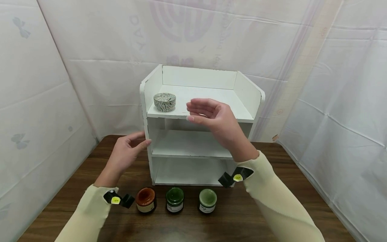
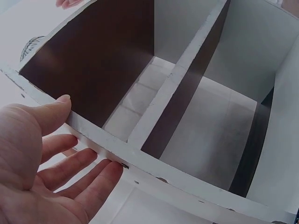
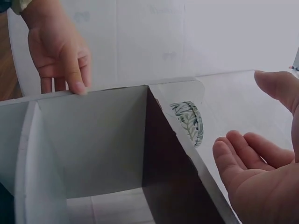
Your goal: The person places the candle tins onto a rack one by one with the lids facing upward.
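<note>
My left hand (image 1: 125, 151) is at the left side panel of a white shelf unit (image 1: 193, 153). Its thumb (image 2: 58, 112) lies over the panel's front edge while the fingers rest along the outer face. Raised before the top shelf, my right hand (image 1: 222, 122) has loosely bent fingers with nothing between them. To its left, a round tin (image 1: 164, 102) with a grey-green leaf pattern sits on the top shelf near the left wall. In the right wrist view the tin (image 3: 190, 122) appears just beyond the right fingertips.
In front of the unit stand three small jars on the brown wooden table (image 1: 121, 223): an orange-brown jar (image 1: 145, 200), a dark green jar (image 1: 174, 200) and a pale green jar (image 1: 207, 201). White sheeting (image 1: 105, 84) hangs behind and at both sides.
</note>
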{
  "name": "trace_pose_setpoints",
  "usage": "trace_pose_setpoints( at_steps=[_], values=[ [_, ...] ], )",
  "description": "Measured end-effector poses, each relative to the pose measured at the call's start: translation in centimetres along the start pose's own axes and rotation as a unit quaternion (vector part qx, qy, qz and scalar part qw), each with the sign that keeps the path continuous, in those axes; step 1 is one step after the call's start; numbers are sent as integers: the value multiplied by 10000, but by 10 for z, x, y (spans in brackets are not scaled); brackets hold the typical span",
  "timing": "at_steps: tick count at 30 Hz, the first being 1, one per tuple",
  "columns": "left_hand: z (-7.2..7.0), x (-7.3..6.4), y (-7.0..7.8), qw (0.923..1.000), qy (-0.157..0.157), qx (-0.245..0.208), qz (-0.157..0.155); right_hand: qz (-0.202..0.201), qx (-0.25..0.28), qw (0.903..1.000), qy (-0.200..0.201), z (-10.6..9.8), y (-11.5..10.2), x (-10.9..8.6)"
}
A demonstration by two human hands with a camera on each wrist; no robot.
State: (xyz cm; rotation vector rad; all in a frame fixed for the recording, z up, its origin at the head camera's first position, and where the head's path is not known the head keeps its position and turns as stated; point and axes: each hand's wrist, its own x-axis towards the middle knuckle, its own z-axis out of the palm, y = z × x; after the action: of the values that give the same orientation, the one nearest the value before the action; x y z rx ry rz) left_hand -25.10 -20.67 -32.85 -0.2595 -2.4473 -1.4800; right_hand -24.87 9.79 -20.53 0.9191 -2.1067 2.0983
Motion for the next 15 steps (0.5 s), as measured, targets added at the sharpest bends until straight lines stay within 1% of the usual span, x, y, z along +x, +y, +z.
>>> trace_pose_setpoints(
  at_steps=[4,7,12,15],
  values=[
    [0,-1,1,9999,5,9,-102,-10,221,9997,-41,-3,9,-14],
    [0,-1,3,9997,-39,-28,-250,-48,367,9993,-74,-6,16,-25],
    [-2,-1,5,9984,-151,-270,-478,-93,355,9992,-166,-8,29,-44],
    [-3,-1,5,9972,-204,-456,-550,-78,363,9991,-226,-9,39,-54]
  ],
)
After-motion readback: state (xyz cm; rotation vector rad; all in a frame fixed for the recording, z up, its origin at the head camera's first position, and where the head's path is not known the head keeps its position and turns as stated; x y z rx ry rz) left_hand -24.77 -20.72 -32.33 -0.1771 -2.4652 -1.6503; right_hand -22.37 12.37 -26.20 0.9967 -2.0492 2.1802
